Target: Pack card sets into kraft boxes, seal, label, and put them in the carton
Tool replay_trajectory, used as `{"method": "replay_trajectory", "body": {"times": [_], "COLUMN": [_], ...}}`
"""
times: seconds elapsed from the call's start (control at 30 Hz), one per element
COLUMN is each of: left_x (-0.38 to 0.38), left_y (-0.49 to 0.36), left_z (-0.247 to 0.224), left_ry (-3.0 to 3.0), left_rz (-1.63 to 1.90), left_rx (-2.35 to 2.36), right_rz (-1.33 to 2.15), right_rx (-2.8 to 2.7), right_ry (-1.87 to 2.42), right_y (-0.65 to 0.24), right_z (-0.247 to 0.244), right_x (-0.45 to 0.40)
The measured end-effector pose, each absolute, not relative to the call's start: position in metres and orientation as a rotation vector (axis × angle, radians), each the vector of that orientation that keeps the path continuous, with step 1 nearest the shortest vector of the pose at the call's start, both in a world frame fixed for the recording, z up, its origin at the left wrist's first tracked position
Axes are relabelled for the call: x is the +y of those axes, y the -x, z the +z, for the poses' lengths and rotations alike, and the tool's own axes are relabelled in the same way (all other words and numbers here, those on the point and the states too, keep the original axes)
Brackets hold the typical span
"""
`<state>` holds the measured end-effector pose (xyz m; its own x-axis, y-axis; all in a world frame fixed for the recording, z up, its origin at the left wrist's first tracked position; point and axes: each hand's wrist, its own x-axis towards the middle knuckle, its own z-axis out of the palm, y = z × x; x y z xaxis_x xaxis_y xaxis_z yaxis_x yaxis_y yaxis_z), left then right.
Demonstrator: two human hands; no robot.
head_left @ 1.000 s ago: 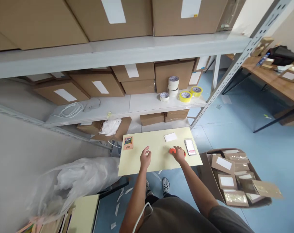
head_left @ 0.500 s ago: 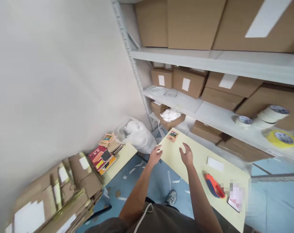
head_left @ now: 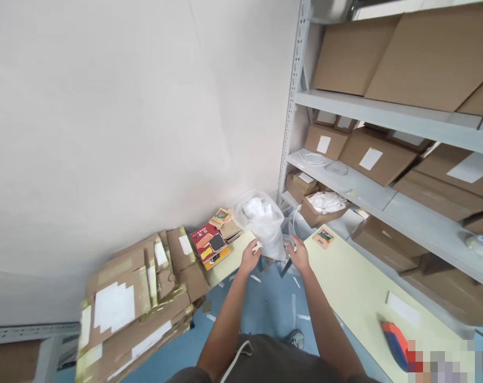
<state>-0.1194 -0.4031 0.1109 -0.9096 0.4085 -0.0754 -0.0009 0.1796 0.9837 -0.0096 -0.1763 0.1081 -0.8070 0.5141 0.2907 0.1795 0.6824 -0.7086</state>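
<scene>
A clear plastic bag (head_left: 261, 219) stuffed with white material stands on the floor between two pale yellow tables. My left hand (head_left: 250, 258) reaches to its lower left edge, fingers apart and touching the plastic. At the bag's lower right edge is my right hand (head_left: 299, 254), also with spread fingers. Neither hand has a firm grip that I can see. A small orange card (head_left: 324, 238) lies on the near corner of the right table (head_left: 345, 287).
An orange and blue tape dispenser (head_left: 395, 346) and a white label (head_left: 403, 308) lie on the right table. Books (head_left: 209, 243) sit on the left table beside a leaning stack of flattened cartons (head_left: 138, 298). Grey shelving (head_left: 385, 199) with cardboard boxes fills the right.
My view swung left from the table toward the wall corner. My right hand left the tape dispenser, and both hands moved from above the table to the plastic bag.
</scene>
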Motion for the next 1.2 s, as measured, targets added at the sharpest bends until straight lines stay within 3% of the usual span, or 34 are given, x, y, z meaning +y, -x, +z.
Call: {"method": "replay_trajectory", "body": {"times": [0.4,0.67,1.0,1.2], "left_x": [-0.478,-0.45,-0.419,-0.406], "left_y": [0.225,0.271,0.319,0.327], "left_z": [0.093,0.062,0.04,0.039], "left_ry": [-0.405,-0.355,-0.052,0.002], "left_rz": [1.843,1.814,1.68,1.635], "left_rx": [2.031,2.033,2.23,2.25], "right_rz": [0.886,0.928,1.025,1.229], "right_rx": [-2.524,-2.672,-3.109,-3.126], "right_ry": [0.578,0.622,1.076,0.897], "right_y": [0.115,0.199,0.351,0.373], "right_z": [0.105,0.069,-0.004,-0.02], "right_x": [-0.265,-0.218,-0.164,-0.167]}}
